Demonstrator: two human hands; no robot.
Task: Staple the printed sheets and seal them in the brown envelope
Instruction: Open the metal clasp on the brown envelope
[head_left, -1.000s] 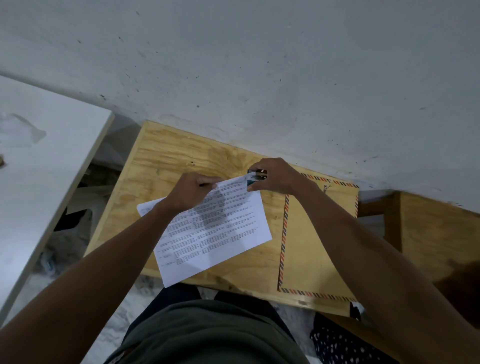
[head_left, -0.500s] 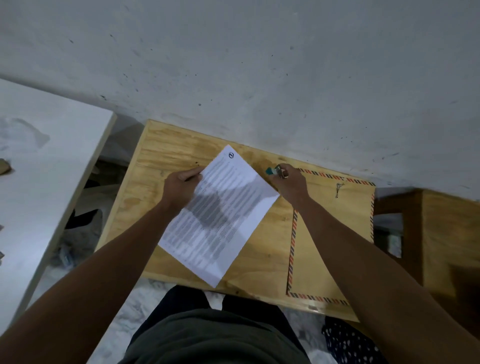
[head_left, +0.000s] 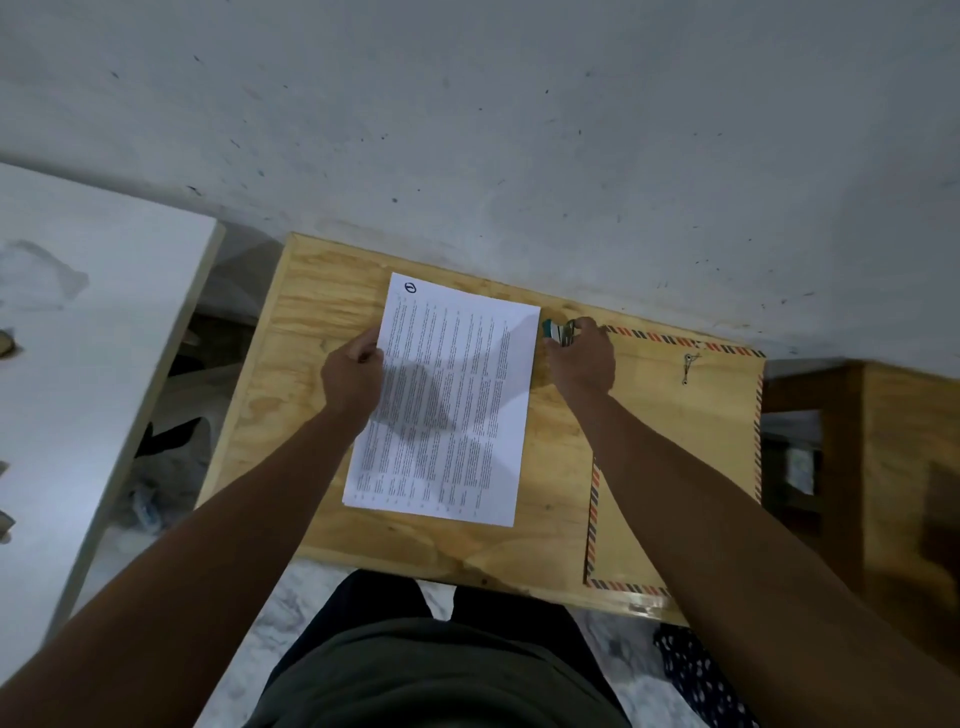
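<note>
The printed sheets (head_left: 457, 395) lie flat and nearly upright on the wooden table (head_left: 311, 322). My left hand (head_left: 353, 376) pinches their left edge. My right hand (head_left: 582, 358) grips a small teal stapler (head_left: 558, 332) just off the sheets' top right corner, close to the table surface. The brown envelope (head_left: 691, 441) with its striped red and blue border lies flat on the right side of the table, partly under my right forearm. Its string clasp (head_left: 689, 367) shows near the top.
A grey wall (head_left: 467, 130) rises right behind the table. A white table (head_left: 78, 338) stands to the left across a gap with clutter on the floor. A darker wooden piece of furniture (head_left: 893, 441) sits at the right. My lap is at the near edge.
My left hand has turned the sheets from a tilted position to nearly upright on the table. My right hand has drawn the stapler off the sheets' corner to the right.
</note>
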